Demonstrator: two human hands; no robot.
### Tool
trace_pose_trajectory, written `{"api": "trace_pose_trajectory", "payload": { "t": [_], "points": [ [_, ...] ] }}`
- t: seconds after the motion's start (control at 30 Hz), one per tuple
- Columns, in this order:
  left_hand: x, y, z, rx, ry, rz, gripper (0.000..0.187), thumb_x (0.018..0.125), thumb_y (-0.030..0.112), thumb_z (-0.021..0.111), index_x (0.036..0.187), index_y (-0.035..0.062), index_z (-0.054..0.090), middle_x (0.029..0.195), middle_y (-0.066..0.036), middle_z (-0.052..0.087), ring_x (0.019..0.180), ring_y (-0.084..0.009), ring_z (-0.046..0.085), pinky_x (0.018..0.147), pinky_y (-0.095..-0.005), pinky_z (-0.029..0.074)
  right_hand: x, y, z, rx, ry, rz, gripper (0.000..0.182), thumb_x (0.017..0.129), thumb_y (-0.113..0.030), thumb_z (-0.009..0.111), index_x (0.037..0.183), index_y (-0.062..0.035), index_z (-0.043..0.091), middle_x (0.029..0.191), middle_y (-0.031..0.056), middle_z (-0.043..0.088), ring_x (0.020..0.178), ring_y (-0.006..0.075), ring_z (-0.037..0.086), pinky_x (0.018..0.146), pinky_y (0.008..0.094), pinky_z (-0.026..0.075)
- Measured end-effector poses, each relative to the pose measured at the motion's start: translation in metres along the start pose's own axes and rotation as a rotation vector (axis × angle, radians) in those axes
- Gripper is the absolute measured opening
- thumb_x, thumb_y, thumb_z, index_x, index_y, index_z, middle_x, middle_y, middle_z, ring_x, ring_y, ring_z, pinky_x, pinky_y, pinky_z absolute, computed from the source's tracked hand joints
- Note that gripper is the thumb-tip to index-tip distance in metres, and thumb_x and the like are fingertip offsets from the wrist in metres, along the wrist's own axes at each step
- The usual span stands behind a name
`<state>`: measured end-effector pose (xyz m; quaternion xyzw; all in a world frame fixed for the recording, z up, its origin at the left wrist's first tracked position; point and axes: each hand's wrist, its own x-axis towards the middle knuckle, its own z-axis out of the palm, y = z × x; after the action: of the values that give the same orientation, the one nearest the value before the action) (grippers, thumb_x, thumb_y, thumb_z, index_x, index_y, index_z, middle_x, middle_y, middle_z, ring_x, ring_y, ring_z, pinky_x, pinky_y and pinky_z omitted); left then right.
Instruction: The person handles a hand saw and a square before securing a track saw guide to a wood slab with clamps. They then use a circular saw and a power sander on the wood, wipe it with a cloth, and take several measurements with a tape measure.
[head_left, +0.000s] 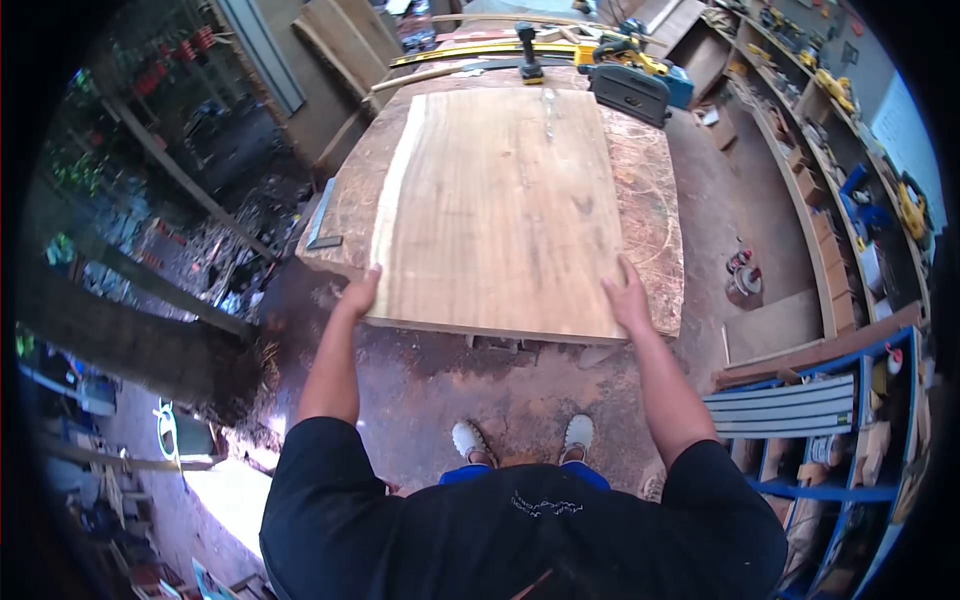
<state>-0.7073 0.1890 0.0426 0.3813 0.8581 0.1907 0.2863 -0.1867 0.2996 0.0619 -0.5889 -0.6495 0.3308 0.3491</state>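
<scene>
A large pale wooden slab [500, 200] lies flat on a darker, worn workbench [655, 200]. My left hand [360, 293] grips the slab's near left corner, fingers over the edge. My right hand [627, 297] rests on the slab's near right corner, fingers on its top face. Both arms reach forward from black sleeves. My white shoes [525, 438] stand on the floor just before the bench.
At the bench's far end sit a yellow and black power tool [630, 75], a black drill [528, 55] and long timber strips [470, 60]. A metal square [322, 215] lies at the left edge. Shelving [830, 150] with tools lines the right; a blue rack [820, 420] stands near right.
</scene>
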Motion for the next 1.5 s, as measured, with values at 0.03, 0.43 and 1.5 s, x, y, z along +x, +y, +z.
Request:
{"api": "trace_pose_trajectory", "payload": {
  "t": [0.03, 0.43, 1.5],
  "points": [
    [-0.027, 0.011, 0.008, -0.024, 0.01, 0.03, 0.079, 0.093, 0.062, 0.036, 0.128, -0.0068, 0.051, 0.131, -0.029, 0.052, 0.127, -0.0372, 0.047, 0.106, -0.038, 0.034, 0.004, 0.013, -0.015, 0.01, -0.023, -0.017, 0.061, 0.086, -0.014, 0.066, 0.14, -0.0031, 0.04, 0.139, 0.0216, 0.047, 0.127, 0.0309, 0.047, 0.107, 0.0367, 0.037],
    [-0.282, 0.058, 0.186, -0.511, -0.066, -0.077, 0.078, 0.095, 0.058, 0.041, 0.141, -0.0041, 0.034, 0.139, -0.022, 0.046, 0.127, -0.0319, 0.047, 0.104, -0.0416, 0.038, -0.014, 0.111, -0.198, -0.272, -0.049, -0.064, 0.053, 0.085, -0.02, 0.065, 0.132, -0.0018, 0.048, 0.131, 0.0232, 0.052, 0.124, 0.037, 0.048, 0.103, 0.0414, 0.039],
    [-0.346, 0.137, 0.288, -1.387, 0.404, -0.481, 0.073, 0.093, 0.051, 0.051, 0.137, -0.0062, 0.04, 0.131, -0.024, 0.051, 0.119, -0.0329, 0.053, 0.102, -0.0396, 0.042, 0.088, 0.198, -0.225, -0.003, 0.074, -0.402, 0.048, 0.091, -0.008, 0.052, 0.136, 0.0015, 0.04, 0.143, 0.0222, 0.035, 0.137, 0.0347, 0.031, 0.113, 0.0437, 0.024]
  ]
}}
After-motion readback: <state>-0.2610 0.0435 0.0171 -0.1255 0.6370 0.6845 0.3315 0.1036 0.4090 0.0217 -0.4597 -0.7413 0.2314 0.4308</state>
